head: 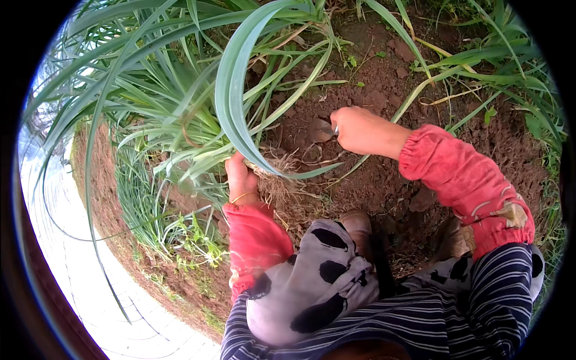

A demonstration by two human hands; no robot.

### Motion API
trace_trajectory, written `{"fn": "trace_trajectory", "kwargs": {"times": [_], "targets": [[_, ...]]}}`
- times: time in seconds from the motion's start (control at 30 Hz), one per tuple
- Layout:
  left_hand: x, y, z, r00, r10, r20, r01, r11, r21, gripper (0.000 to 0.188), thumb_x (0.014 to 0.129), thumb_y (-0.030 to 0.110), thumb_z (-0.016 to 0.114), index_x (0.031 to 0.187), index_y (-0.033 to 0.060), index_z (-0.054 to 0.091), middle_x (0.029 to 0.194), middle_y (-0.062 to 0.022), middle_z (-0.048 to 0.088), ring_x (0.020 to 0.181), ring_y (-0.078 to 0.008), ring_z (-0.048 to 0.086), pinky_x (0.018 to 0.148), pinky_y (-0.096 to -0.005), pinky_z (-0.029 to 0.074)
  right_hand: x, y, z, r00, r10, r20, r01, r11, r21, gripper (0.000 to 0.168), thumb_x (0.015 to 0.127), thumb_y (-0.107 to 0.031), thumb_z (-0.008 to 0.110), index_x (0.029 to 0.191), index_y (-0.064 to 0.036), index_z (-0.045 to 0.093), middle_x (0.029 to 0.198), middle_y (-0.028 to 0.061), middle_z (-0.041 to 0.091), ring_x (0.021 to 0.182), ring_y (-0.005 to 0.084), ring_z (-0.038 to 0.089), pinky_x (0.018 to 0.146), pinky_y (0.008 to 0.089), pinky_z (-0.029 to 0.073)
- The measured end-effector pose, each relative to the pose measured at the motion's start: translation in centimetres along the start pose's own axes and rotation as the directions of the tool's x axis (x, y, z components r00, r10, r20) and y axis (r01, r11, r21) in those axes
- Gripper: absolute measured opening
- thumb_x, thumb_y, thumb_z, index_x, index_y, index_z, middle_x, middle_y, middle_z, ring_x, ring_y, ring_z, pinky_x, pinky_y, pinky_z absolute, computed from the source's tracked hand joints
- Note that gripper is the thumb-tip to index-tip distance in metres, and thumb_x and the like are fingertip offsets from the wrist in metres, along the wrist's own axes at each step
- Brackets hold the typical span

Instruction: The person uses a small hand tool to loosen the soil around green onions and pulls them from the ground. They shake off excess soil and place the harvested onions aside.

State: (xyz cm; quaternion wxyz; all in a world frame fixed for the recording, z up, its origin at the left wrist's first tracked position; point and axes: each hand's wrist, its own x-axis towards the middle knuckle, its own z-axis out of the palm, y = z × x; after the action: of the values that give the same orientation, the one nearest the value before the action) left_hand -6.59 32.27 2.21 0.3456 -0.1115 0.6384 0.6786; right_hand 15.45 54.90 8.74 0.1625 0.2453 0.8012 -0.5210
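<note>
My left hand (241,176) is closed around the base of a bunch of long-leaved green plants (202,128), just above its tangled roots (281,177). The leaves fan out up and to the left, away from my fist. To the right, my right hand (363,131) grips a small metal hand tool; its handle is mostly hidden in my fist. The tool's soil-coated blade (320,130) points left and lies at the reddish-brown soil (378,175). One broad, bent leaf (231,90) arches in front of the bunch and over the roots.
More long-leaved plants (508,58) grow at the upper right. A pile of green leaves (137,198) lies at the left, near a leafy weed (195,243). My shoe (357,225) and my knee in spotted trousers (333,265) are close below my hands.
</note>
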Motion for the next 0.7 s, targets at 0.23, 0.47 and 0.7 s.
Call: {"fn": "trace_trajectory", "kwargs": {"times": [0.23,0.47,0.7], "targets": [[2.8,-0.6,5.1,0.979,-0.169,0.110,0.180,0.979,-0.095,0.022,0.077,0.003,0.054,0.098,-0.0017,0.055,0.091,-0.0141,0.061,0.078,-0.0291,0.060,0.072,-0.0418,0.051,1.7,2.8,7.4,0.918,0.038,-0.395,0.031,0.986,0.167,0.019,0.072,-0.009,0.057,0.087,0.002,0.058,0.076,0.0230,0.060,0.076,0.0390,0.059,0.069,0.0418,0.047],[-0.5,-1.7,4.1,0.980,0.004,0.198,0.031,0.985,-0.169,0.037,0.073,0.009,0.063,0.109,0.0039,0.055,0.099,-0.0096,0.060,0.090,-0.0254,0.057,0.084,-0.0415,0.046,2.6,5.7,13.8,0.832,0.140,-0.536,0.153,0.872,0.464,0.019,0.074,-0.010,0.057,0.091,-0.003,0.059,0.073,0.0207,0.060,0.070,0.0357,0.060,0.064,0.0408,0.047],[-1.5,0.0,3.8,0.913,0.028,0.406,0.106,0.947,-0.304,0.043,0.074,0.016,0.065,0.113,0.0013,0.053,0.108,-0.0148,0.059,0.110,-0.0325,0.050,0.099,-0.0485,0.036,-6.0,3.9,5.9,0.819,0.185,-0.543,0.240,0.749,0.618,0.018,0.077,-0.004,0.063,0.094,0.002,0.058,0.070,-0.0001,0.056,0.060,0.0049,0.046,0.053,0.0207,0.038]]}}
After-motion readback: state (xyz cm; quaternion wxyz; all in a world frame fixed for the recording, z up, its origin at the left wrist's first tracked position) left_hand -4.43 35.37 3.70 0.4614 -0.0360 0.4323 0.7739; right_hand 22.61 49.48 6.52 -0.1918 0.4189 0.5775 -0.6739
